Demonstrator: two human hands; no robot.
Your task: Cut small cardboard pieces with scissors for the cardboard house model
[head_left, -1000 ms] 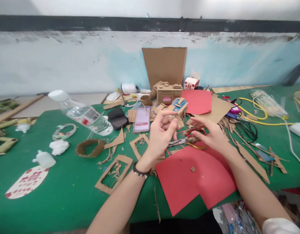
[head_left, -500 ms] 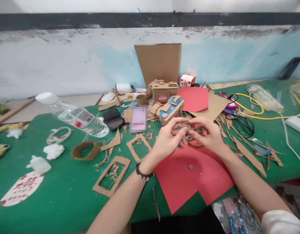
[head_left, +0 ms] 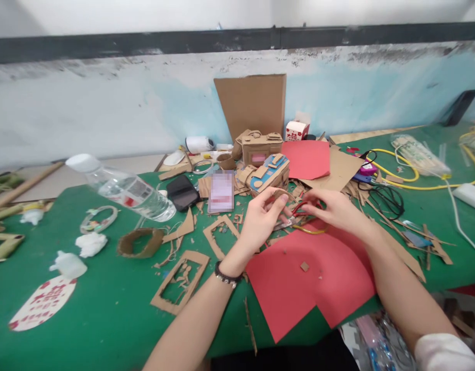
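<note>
My left hand (head_left: pixel 264 219) pinches a small curved strip of brown cardboard (head_left: pixel 280 196) between thumb and fingers. To its right, my right hand (head_left: pixel 330 211) has its fingers closed on the red handle of a pair of scissors (head_left: pixel 300 207). The scissor blades point left, toward my left hand. Just below lies a yellow ring (head_left: pixel 310 230). Under both hands spreads a red sheet (head_left: pixel 299 283), with a small cardboard square (head_left: pixel 304 266) on it. Behind the hands sits a blue and brown cardboard model (head_left: pixel 270 172).
On the green table (head_left: pixel 117 299) are a water bottle (head_left: pixel 123 190), a black case (head_left: pixel 182 192), cardboard frames (head_left: pixel 201 257) and a brown ring (head_left: pixel 140 243) at left. Cardboard scraps, a yellow cable (head_left: pixel 411 180) and a white power strip (head_left: pixel 471 198) lie at right.
My hands have moved apart. The scissors' red handle now shows in my right hand, and the cardboard strip shows in my left. The view has shifted slightly.
</note>
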